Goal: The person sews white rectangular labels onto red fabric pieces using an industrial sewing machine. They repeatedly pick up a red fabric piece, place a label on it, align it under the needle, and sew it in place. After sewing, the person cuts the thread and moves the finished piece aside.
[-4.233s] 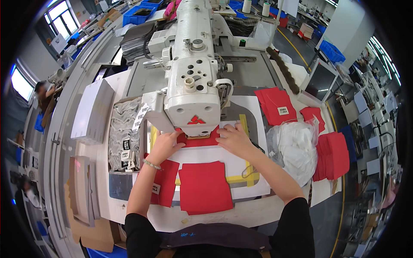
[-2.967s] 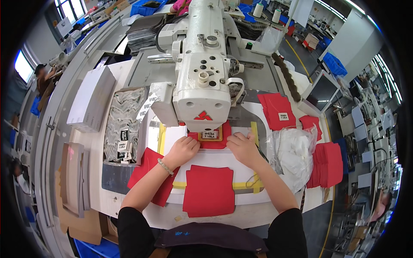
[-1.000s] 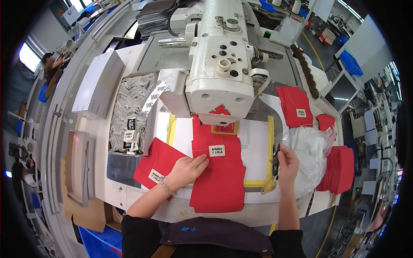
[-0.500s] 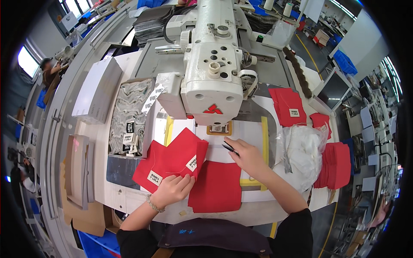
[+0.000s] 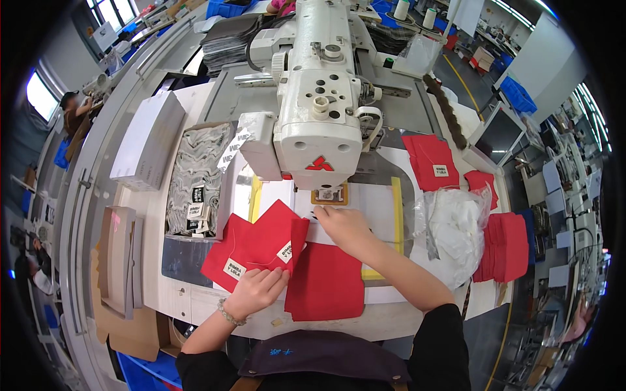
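Observation:
My left hand [image 5: 259, 292] grips the lower edge of a red fabric piece [image 5: 274, 228] bearing a white label, which overlaps another labelled red piece [image 5: 218, 257] at left. My right hand [image 5: 337, 228] is closed on a small black tool, probably thread snips, mostly hidden, just below the sewing machine head [image 5: 316, 150]. Its yellow-edged clamp [image 5: 329, 193] is over white paper [image 5: 378, 225] with no red fabric under it. An unlabelled red piece [image 5: 326, 287] lies nearest me on the table.
At left are a box of pale labels [image 5: 195, 169], a white box [image 5: 143, 140] and open cardboard trays [image 5: 119, 257]. At right are a white plastic bag [image 5: 453, 234], red fabric stacks [image 5: 502, 247] [image 5: 427, 159] and a monitor [image 5: 494, 133]. A co-worker [image 5: 75, 111] sits far left.
The labelled red piece came out from under the machine and moved left in my left hand. My right hand picked up a dark tool on the right and moved leftward to below the clamp.

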`<action>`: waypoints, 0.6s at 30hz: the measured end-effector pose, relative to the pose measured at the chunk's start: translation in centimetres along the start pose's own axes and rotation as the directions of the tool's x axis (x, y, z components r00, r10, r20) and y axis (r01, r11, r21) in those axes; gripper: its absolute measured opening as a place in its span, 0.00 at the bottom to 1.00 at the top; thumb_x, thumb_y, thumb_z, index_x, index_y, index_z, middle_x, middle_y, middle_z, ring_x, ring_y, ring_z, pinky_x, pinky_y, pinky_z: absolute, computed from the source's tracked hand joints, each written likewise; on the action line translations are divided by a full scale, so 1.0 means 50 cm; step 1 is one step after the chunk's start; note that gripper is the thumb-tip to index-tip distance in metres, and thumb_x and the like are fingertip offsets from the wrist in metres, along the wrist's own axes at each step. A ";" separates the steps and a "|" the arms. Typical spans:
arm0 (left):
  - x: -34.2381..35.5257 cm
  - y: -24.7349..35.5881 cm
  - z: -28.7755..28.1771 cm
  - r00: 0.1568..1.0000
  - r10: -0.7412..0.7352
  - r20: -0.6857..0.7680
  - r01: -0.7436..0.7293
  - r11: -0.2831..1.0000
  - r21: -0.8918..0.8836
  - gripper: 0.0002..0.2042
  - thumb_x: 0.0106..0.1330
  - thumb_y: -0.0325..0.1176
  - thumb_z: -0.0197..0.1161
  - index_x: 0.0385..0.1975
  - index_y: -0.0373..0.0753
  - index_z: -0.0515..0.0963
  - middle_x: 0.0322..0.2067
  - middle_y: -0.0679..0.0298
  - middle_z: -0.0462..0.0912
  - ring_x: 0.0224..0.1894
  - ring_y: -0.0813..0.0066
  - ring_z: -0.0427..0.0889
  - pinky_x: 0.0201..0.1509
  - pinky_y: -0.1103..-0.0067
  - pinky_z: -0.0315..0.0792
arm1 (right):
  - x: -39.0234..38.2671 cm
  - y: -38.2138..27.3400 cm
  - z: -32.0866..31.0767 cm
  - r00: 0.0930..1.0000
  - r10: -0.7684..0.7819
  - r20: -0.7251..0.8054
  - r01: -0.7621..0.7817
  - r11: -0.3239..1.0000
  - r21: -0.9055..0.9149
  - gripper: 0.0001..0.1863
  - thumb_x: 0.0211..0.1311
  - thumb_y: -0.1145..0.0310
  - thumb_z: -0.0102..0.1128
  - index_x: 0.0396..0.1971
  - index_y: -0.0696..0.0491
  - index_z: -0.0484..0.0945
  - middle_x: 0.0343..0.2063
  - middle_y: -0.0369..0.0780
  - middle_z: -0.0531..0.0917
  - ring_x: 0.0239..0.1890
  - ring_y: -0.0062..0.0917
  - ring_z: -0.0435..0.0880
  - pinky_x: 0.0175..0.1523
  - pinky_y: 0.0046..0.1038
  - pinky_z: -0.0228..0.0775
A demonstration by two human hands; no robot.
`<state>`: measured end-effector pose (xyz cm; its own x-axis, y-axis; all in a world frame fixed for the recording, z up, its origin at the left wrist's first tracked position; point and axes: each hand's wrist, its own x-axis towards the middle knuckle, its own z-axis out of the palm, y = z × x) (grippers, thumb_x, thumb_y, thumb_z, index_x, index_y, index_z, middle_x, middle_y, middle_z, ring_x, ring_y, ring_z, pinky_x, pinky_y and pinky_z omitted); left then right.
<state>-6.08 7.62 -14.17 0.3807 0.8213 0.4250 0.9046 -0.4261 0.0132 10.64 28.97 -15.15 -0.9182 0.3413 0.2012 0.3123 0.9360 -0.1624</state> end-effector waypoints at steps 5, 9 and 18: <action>-0.001 0.001 -0.001 1.000 0.001 0.014 -0.001 1.000 0.017 0.12 0.52 0.26 0.65 0.37 0.33 0.81 0.35 0.62 0.81 0.26 0.79 0.77 0.26 0.81 0.69 | 0.021 -0.004 0.019 0.999 0.029 0.029 -0.029 1.000 -0.002 0.15 0.44 0.82 0.60 0.35 0.58 0.70 0.27 0.44 0.81 0.28 0.37 0.85 0.29 0.35 0.78; -0.017 -0.005 -0.008 0.999 -0.031 0.018 0.030 0.998 0.046 0.17 0.48 0.26 0.63 0.40 0.34 0.81 0.38 0.61 0.83 0.29 0.75 0.80 0.29 0.79 0.72 | 0.011 0.008 0.018 0.993 0.051 -0.105 -0.049 0.999 0.023 0.10 0.51 0.78 0.57 0.35 0.56 0.72 0.27 0.42 0.81 0.27 0.37 0.84 0.29 0.34 0.76; -0.133 -0.095 -0.040 0.950 -0.293 -0.108 0.301 0.952 0.064 0.12 0.48 0.23 0.62 0.34 0.38 0.81 0.43 0.62 0.82 0.38 0.65 0.82 0.39 0.74 0.76 | -0.133 0.082 -0.135 0.906 0.375 -0.196 -0.407 0.900 -0.157 0.07 0.56 0.73 0.57 0.35 0.53 0.72 0.26 0.41 0.80 0.25 0.36 0.84 0.28 0.34 0.75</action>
<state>-13.31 3.43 -15.24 0.0757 0.8641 0.4976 0.9875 -0.1340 0.0825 19.68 31.13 -10.65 -0.6668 0.6773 0.3107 0.6927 0.7172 -0.0768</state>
